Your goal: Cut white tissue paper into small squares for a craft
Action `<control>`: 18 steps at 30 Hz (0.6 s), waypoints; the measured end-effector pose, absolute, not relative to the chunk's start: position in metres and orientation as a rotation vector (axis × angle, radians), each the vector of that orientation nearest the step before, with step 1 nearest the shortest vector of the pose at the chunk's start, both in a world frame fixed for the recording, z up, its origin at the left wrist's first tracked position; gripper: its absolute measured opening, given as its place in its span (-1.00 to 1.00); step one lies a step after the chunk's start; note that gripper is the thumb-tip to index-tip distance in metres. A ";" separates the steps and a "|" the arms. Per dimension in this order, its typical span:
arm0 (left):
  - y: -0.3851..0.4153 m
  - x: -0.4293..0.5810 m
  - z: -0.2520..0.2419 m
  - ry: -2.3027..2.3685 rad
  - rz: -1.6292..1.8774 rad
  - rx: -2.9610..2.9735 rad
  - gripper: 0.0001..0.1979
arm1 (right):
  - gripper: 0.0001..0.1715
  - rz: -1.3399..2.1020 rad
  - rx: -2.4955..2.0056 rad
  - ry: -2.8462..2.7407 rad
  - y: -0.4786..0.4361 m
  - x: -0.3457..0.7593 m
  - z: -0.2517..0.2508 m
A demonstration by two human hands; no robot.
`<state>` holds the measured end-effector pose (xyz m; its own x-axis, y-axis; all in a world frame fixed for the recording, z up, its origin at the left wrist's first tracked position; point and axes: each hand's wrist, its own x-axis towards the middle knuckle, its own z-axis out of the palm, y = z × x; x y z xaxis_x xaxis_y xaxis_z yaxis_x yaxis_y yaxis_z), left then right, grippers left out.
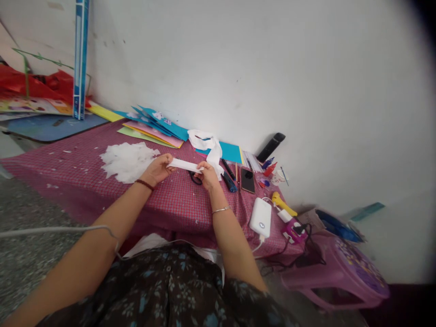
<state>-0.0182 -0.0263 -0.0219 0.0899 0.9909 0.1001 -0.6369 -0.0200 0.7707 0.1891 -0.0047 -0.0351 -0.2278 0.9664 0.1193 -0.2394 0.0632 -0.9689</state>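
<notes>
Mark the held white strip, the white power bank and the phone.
White strip (pixel 185 165), head view: middle of its length.
White power bank (pixel 260 216), head view: its upper face.
Phone (pixel 247 182), head view: its upper face.

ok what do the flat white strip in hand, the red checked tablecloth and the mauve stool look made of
Flat white strip: matte, probably paper, given its straight edges; fabric is possible. Red checked tablecloth: matte, likely woven fabric, as it hangs in soft folds. Mauve stool: probably moulded plastic, with smooth, slightly glossy sides.
</notes>
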 end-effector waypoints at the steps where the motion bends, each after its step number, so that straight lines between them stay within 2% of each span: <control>1: -0.027 -0.018 -0.022 0.574 1.419 0.780 -0.81 | -0.92 1.406 -0.823 -1.260 -0.005 0.189 -0.034; 6: -0.030 -0.022 -0.021 0.531 1.459 0.723 -0.88 | -0.87 1.335 -0.745 -1.353 -0.007 0.191 -0.030; 9: -0.028 -0.022 -0.023 0.520 1.454 0.657 -0.81 | -0.86 1.281 -0.747 -1.422 -0.005 0.191 -0.030; 12: -0.025 -0.021 -0.025 0.566 1.459 0.608 -0.91 | -0.85 1.243 -0.762 -1.473 -0.003 0.191 -0.030; 18: -0.018 -0.022 -0.029 0.582 1.539 0.553 -0.78 | -0.84 1.185 -0.801 -1.519 -0.001 0.193 -0.031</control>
<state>-0.0222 -0.0179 -0.0286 -0.0459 0.9989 -0.0023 -0.7500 -0.0329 0.6606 0.1925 -0.0006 -0.0314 -0.2728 0.9115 0.3078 -0.0768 0.2982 -0.9514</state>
